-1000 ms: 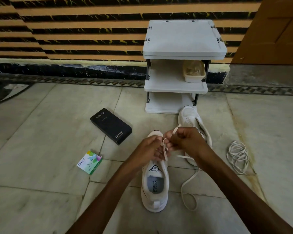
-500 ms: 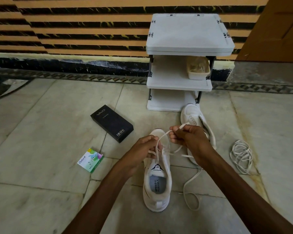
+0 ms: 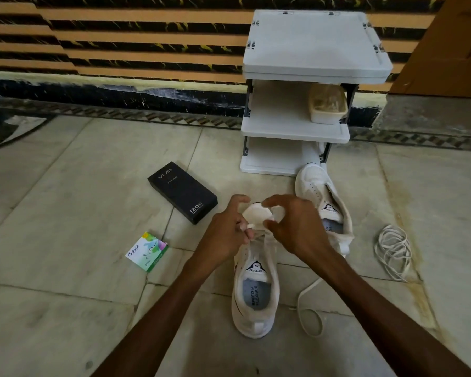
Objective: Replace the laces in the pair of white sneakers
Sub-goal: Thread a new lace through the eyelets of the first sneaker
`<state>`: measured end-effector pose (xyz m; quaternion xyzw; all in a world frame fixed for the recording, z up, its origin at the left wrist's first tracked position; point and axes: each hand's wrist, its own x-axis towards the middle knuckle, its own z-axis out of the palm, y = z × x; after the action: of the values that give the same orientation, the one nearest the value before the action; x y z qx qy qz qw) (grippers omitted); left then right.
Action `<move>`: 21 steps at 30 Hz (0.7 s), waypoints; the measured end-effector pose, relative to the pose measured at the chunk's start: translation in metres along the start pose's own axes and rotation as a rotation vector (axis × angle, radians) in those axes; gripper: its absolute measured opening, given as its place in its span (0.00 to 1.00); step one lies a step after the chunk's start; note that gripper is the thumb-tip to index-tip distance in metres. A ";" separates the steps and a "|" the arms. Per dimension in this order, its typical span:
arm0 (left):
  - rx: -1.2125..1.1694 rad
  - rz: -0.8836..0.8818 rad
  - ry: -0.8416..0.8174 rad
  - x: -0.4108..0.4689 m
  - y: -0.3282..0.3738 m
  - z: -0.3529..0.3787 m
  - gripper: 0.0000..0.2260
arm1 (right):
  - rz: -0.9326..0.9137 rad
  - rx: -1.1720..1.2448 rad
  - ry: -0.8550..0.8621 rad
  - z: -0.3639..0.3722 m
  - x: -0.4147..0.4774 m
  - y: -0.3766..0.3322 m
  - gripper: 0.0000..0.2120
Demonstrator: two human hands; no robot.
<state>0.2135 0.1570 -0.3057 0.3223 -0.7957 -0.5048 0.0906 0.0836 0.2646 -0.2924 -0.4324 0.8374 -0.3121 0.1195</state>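
Observation:
A white sneaker (image 3: 256, 289) stands on the floor tiles, toe pointing away from me. My left hand (image 3: 226, 235) pinches a white lace tip (image 3: 249, 226) over its eyelets. My right hand (image 3: 294, 229) hangs over the toe with thumb and fingers curved apart, and I see nothing pinched in it. A loose lace (image 3: 307, 311) trails from under my right forearm and loops on the floor to the shoe's right. The second white sneaker (image 3: 321, 197) lies beyond my right hand, without a lace.
A coil of white laces (image 3: 392, 248) lies on the floor at the right. A white three-tier rack (image 3: 297, 129) with a small tub (image 3: 327, 110) stands against the wall. A black phone box (image 3: 182, 191) and a small Odonil packet (image 3: 147, 250) lie to the left.
My right hand has let go of the lace it was pulling up and lowered over the toe. My left hand still holds the lace end at the eyelets.

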 end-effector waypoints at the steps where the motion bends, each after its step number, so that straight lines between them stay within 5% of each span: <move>1: 0.007 0.003 -0.003 0.001 0.001 -0.001 0.28 | -0.020 0.047 -0.108 0.003 0.001 0.000 0.12; 6: 0.057 -0.082 0.008 0.003 -0.001 0.002 0.37 | -0.110 0.031 -0.237 0.018 0.002 0.001 0.05; 11: 0.058 -0.155 0.036 -0.005 -0.015 -0.002 0.14 | -0.093 -0.049 -0.177 0.025 0.004 0.005 0.11; 16: 0.205 -0.193 -0.049 -0.031 -0.028 0.012 0.24 | -0.048 0.030 -0.224 0.026 0.003 0.009 0.06; 21: 0.042 -0.272 0.092 -0.034 -0.039 0.016 0.13 | -0.090 -0.114 -0.245 0.031 -0.002 0.006 0.07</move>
<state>0.2488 0.1784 -0.3410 0.4517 -0.7500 -0.4805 0.0510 0.0960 0.2558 -0.3207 -0.5103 0.8128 -0.2141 0.1819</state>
